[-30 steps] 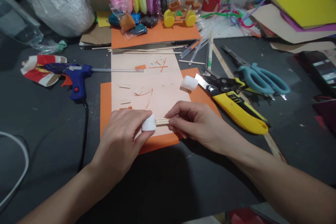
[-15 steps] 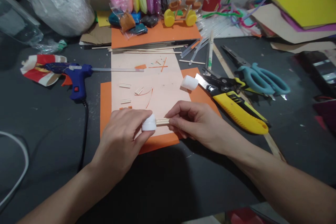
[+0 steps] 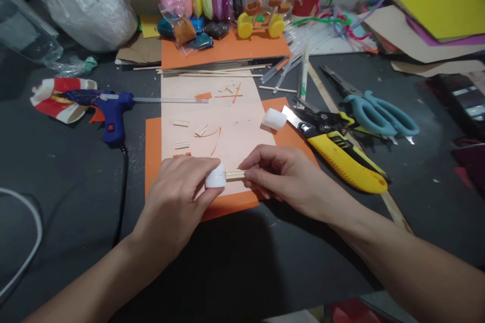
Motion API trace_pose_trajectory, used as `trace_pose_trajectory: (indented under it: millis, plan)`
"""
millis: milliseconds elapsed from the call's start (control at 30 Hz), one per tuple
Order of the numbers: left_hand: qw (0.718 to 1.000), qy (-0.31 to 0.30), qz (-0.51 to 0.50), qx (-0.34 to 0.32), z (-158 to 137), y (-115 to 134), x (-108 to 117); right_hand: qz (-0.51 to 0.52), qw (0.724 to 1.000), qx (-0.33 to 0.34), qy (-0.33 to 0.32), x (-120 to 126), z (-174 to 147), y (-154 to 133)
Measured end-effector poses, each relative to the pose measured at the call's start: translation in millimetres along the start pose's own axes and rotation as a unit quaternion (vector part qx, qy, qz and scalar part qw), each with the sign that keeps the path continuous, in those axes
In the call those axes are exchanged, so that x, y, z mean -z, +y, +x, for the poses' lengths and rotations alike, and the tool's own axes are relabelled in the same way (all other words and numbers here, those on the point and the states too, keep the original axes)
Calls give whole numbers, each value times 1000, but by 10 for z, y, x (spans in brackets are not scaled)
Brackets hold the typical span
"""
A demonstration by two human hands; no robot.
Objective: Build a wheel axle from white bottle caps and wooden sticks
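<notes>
My left hand [image 3: 178,194] pinches a small white cylindrical piece [image 3: 215,177], like a bottle cap, between thumb and fingers. Thin wooden sticks [image 3: 235,174] lie side by side against the right side of the white piece, and my right hand [image 3: 278,176] grips their other end. Both hands are over a pale sheet [image 3: 223,131] with orange paper [image 3: 229,207] beneath. Short cut stick pieces [image 3: 181,123] and thin orange strips [image 3: 229,96] lie on the pale sheet. A second white cylinder [image 3: 274,119] rests on its side beyond my right hand.
On the left a blue glue gun [image 3: 113,111] lies on a red-and-white scrap [image 3: 56,100]. To the right are a yellow utility knife [image 3: 346,164] with its blade out and teal-handled scissors [image 3: 379,111]. Bagged coloured clay [image 3: 204,2] and a yellow-wheeled model [image 3: 260,22] stand at the back.
</notes>
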State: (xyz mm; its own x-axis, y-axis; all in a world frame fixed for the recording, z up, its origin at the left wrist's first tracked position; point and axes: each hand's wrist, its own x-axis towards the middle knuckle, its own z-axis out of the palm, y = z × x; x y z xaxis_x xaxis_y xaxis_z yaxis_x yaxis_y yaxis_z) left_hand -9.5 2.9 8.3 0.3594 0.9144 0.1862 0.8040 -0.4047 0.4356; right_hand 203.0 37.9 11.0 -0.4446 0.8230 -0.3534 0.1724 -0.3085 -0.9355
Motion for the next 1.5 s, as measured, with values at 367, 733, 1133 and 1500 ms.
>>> trace_pose_trajectory:
  millis: [367, 733, 1133, 1500]
  plan:
    - [1000, 4, -2, -1, 3, -9, -10, 0, 1000, 1, 1, -4, 5, 1]
    - [1000, 3, -6, 0, 11, 6, -9, 0, 1000, 4, -3, 2, -3, 6]
    - [1000, 4, -5, -2, 10, 1, -9, 2, 1000, 3, -1, 0, 3, 10]
    - [1000, 17, -19, -13, -4, -12, -25, 2, 1000, 10, -3, 4, 2, 13]
